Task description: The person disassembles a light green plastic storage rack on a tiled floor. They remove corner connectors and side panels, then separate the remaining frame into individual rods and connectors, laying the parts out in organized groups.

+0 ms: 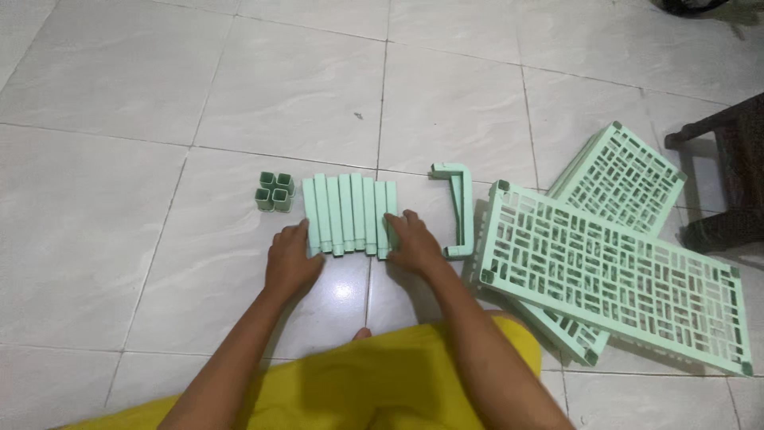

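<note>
Both hands rest at the lower centre of the frame, one at each end of a row of pale green square tubes (350, 213) lying side by side on the white tiled floor (119, 239). Left hand (291, 259) — fingers extended, flat against the left edge of the row at its near end, palm down, not closed around anything. Right hand (411, 243) — fingers laid over the rightmost tube at its near end, pressing on it rather than wrapping it. The tubes sit parallel, touching one another, long axes running toward the top of the frame.

Just left of the row, apart from it, stands a cluster of four short square green caps (274, 191). Right of the row lies a green U-shaped bracket (459, 209), near the right hand but not touching it. Further right, green slotted shelf panels (613, 275) lie stacked at differing angles, overlapping. A dark wooden furniture leg (728, 179) occupies the right edge. Yellow clothing (382, 382) fills the bottom centre.
</note>
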